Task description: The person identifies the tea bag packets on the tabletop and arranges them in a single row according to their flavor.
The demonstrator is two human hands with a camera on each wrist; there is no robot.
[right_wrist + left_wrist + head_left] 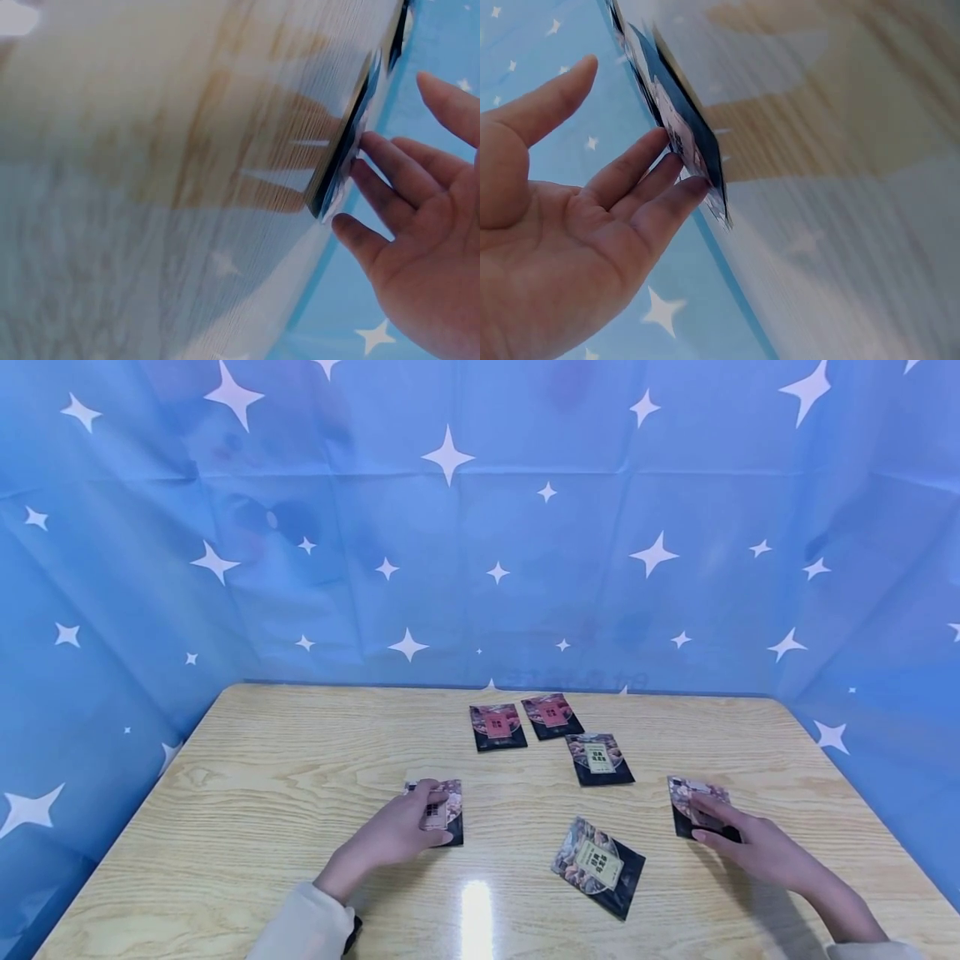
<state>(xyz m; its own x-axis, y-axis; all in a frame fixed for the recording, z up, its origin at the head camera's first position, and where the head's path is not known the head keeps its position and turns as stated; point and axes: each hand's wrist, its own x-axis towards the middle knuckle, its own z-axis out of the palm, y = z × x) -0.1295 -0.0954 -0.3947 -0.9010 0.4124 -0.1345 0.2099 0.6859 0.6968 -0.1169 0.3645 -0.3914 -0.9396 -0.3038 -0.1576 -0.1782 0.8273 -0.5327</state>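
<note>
Black with mottled pinkish print, the left packet (456, 810) lies left of the nearest green-labelled packet (598, 867), the right packet (680, 802) right of it. The left hand (393, 835) and right hand (757, 850) rest extended fingers on theirs. Beneath that green-labelled packet spreads a wood-grain table (300, 752); beyond it hangs blue star-printed cloth (345, 610). Left wrist view: straight fingers touch the packet's face, thumb lifted. Right wrist view: fingers, unclenched, touch the other packet.

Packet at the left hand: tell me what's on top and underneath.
The left hand touches the packet from above, hiding part of its printed face. Underneath is the wood-grain table; the patch directly beneath is covered.
</note>
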